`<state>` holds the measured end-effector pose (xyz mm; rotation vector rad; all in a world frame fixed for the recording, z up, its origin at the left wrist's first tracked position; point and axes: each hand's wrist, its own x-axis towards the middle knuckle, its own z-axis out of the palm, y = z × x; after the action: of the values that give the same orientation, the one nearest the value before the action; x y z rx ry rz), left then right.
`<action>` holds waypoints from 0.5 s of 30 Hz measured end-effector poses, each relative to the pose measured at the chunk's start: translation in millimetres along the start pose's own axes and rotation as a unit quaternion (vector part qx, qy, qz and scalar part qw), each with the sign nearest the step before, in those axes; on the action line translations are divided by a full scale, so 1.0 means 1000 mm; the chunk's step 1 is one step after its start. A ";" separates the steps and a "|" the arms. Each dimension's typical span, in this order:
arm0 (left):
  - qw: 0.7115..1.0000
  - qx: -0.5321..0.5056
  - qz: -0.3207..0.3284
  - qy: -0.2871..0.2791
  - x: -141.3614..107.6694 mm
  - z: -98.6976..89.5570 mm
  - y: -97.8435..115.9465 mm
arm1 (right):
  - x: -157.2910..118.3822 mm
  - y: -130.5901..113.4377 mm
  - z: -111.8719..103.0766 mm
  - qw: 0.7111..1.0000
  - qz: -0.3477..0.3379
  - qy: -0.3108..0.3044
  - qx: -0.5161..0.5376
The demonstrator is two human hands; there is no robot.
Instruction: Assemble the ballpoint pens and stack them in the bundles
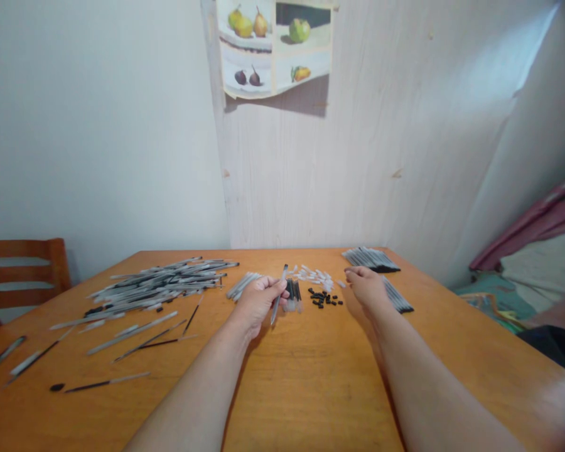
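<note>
My left hand (260, 302) grips a pen (279, 295) between thumb and fingers, tilted, with its point toward me. Just beyond that hand lie clear pen barrels (242, 284), and beside it is a row of black refills (294, 289). My right hand (366, 287) is pinched closed over the table by the small white caps (316, 276); whatever its fingertips hold is too small to make out. Short black plugs (327, 298) are scattered between my hands. Partly behind my right wrist is a row of pens with black ends (399, 296).
A large heap of pens and pen parts (164, 282) covers the table's left, with loose refills (155, 343) nearer me. Another neat row of pens (370, 258) lies at the back right. The wooden table (306, 389) meets the wall; a chair (23, 273) stands left.
</note>
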<state>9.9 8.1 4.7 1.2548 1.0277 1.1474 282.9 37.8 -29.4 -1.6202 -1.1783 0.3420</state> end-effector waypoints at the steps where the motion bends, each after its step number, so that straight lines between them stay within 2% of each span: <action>1: 1.000 -0.005 0.000 0.004 0.000 -0.001 0.000 | 0.001 0.005 0.001 1.000 -0.001 0.000 -0.027; 6: 1.000 -0.019 0.004 0.014 0.001 -0.003 -0.001 | 0.004 0.017 0.006 0.988 -0.011 -0.044 -0.148; 11: 0.999 -0.032 0.002 0.016 0.003 -0.004 -0.001 | 0.002 0.018 0.013 0.966 -0.034 -0.103 -0.233; 15: 0.999 -0.035 0.003 0.021 0.003 -0.004 -0.001 | 0.000 0.016 0.013 0.951 -0.024 -0.118 -0.284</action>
<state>6.0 11.4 3.3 1.1833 1.0072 1.2092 281.2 45.9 -48.2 -2.0791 -1.5974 0.1724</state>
